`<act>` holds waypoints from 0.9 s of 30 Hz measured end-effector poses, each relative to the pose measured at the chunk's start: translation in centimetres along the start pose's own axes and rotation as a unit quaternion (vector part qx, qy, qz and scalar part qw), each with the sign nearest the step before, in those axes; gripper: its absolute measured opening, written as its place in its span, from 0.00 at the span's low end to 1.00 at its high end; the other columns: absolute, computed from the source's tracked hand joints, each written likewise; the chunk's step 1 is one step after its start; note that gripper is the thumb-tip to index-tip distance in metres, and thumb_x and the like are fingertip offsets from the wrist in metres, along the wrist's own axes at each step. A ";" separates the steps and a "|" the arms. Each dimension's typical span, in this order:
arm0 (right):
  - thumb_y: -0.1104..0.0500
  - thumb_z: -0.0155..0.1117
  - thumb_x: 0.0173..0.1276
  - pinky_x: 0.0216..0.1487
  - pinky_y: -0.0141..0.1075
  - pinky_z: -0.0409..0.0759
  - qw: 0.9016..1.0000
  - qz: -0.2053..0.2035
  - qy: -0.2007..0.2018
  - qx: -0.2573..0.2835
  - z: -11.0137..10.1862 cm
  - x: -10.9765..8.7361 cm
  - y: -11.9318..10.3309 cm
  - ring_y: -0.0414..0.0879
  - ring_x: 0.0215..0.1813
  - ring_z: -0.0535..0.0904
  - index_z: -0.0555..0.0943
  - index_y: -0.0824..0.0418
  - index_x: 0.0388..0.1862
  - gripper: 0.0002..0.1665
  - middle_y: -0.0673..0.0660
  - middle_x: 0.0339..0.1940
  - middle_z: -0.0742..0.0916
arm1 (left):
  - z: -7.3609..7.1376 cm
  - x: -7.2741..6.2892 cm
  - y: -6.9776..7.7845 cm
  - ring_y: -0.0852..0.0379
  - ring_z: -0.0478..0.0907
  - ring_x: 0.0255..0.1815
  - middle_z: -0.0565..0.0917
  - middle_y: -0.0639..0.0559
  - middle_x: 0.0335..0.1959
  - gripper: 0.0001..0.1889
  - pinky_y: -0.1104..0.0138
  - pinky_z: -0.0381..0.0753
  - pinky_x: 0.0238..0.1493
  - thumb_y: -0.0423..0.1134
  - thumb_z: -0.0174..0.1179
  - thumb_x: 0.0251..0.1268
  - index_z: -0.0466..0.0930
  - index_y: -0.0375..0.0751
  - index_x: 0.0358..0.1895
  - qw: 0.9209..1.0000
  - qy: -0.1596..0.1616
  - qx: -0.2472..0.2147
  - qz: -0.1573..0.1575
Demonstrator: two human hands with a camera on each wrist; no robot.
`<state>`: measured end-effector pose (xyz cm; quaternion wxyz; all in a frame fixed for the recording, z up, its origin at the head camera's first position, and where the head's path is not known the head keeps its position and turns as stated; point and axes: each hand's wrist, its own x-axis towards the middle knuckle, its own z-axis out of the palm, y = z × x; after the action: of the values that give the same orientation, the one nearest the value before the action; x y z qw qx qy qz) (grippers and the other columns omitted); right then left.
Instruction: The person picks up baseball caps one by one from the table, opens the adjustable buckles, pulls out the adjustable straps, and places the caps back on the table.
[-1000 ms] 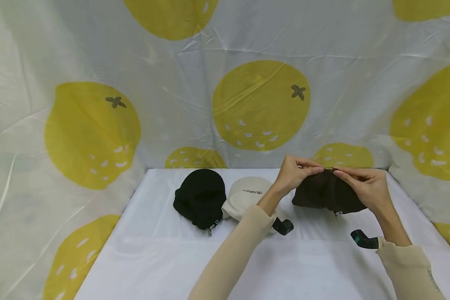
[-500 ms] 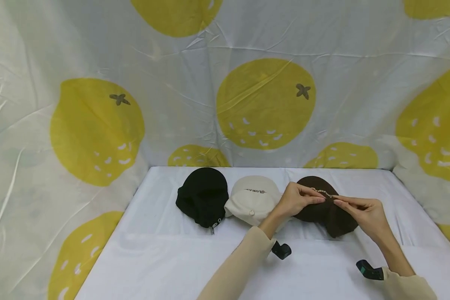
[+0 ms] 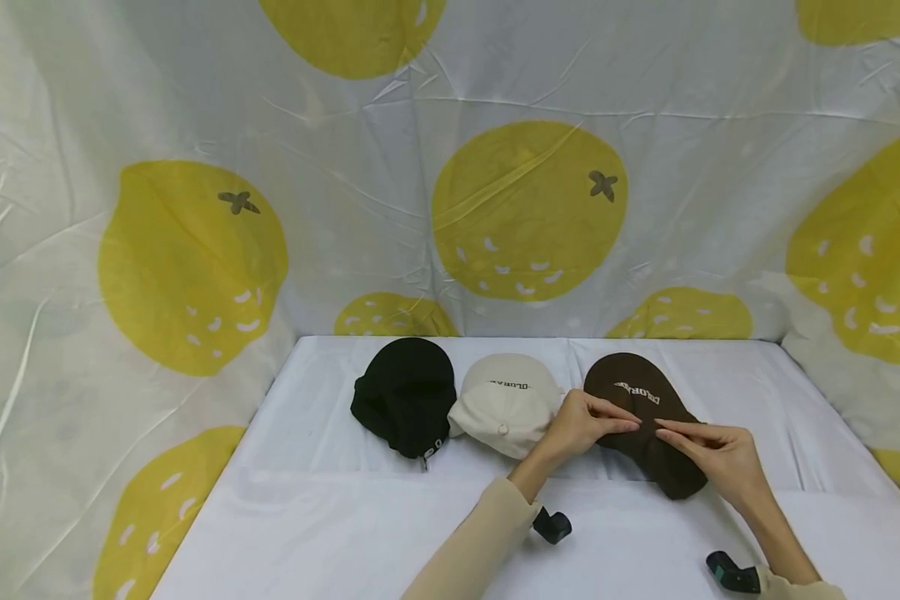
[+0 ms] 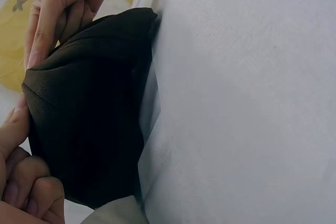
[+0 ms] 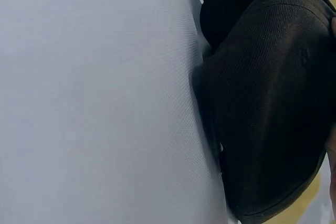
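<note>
A dark brown baseball cap (image 3: 631, 387) with pale lettering lies at the right end of a row on the white table. My left hand (image 3: 588, 425) pinches the fabric of its crown between thumb and fingers. Close beside it, my right hand (image 3: 716, 454) pinches the crown from the right. In the left wrist view, the fingertips of the left hand (image 4: 26, 177) and right hand (image 4: 58, 14) hold a raised fold of the cap (image 4: 89, 108). The right wrist view shows the cap's dark crown (image 5: 268, 98) up close, with the hands mostly cut off.
A beige cap (image 3: 506, 404) with dark lettering sits just left of my left hand. Beyond it, a black cap (image 3: 405, 392) with a metal buckle lies further left. A lemon-print cloth (image 3: 360, 208) hangs behind the white table (image 3: 307, 533).
The brown cap has come down from an upright position to lie on the table with its lettering showing. Both hands have lowered and moved nearer, still pinching the crown.
</note>
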<state>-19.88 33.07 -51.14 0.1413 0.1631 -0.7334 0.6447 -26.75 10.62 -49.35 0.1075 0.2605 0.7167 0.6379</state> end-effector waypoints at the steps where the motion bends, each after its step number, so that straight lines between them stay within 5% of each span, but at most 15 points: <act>1: 0.81 0.65 0.65 0.44 0.21 0.83 1.000 0.000 0.000 -0.002 0.0 -0.1 0.0 0.34 0.45 0.90 0.83 0.87 0.45 0.11 0.47 0.40 0.94 | 0.0 -0.1 -0.1 0.78 0.79 0.31 0.92 0.39 0.36 0.07 0.81 0.76 0.33 0.33 0.75 0.60 0.93 0.34 0.39 1.000 0.001 -0.002 -0.002; 7: 0.78 0.69 0.63 0.32 0.18 0.78 0.996 0.006 0.012 -0.090 0.1 -0.1 -0.1 0.23 0.31 0.81 0.86 0.81 0.44 0.10 0.41 0.36 0.94 | 0.0 -0.6 0.0 0.78 0.79 0.32 0.92 0.39 0.36 0.07 0.81 0.77 0.34 0.33 0.75 0.60 0.93 0.34 0.39 1.000 0.006 -0.008 0.001; 16: 0.74 0.74 0.62 0.20 0.32 0.67 0.987 0.010 0.029 -0.159 -0.3 -0.1 -0.4 0.32 0.21 0.68 0.89 0.74 0.43 0.10 0.46 0.26 0.92 | 0.4 -0.3 0.0 0.77 0.75 0.27 0.91 0.36 0.33 0.07 0.81 0.72 0.29 0.33 0.74 0.60 0.93 0.33 0.39 1.000 0.012 -0.015 0.018; 22: 0.68 0.74 0.66 0.31 0.22 0.76 0.982 0.046 0.039 -0.179 -0.5 0.1 -1.4 0.26 0.30 0.78 0.90 0.70 0.48 0.13 0.36 0.35 0.92 | 0.1 -0.7 0.6 0.73 0.65 0.20 0.89 0.34 0.28 0.07 0.79 0.63 0.22 0.35 0.74 0.61 0.93 0.35 0.39 0.999 0.038 -0.029 0.019; 27: 0.66 0.73 0.68 0.42 0.18 0.80 0.980 0.050 0.038 -0.186 -0.4 0.9 -2.7 0.24 0.44 0.85 0.89 0.69 0.50 0.13 0.32 0.40 0.92 | -1.6 -2.2 1.7 0.72 0.64 0.20 0.88 0.35 0.27 0.06 0.79 0.62 0.23 0.34 0.74 0.62 0.93 0.34 0.39 0.997 0.046 -0.038 0.046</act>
<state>-19.61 33.07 -48.31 0.1641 0.0725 -0.8421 0.5086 -25.29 8.23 -47.82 0.0546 0.2589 0.6835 0.6803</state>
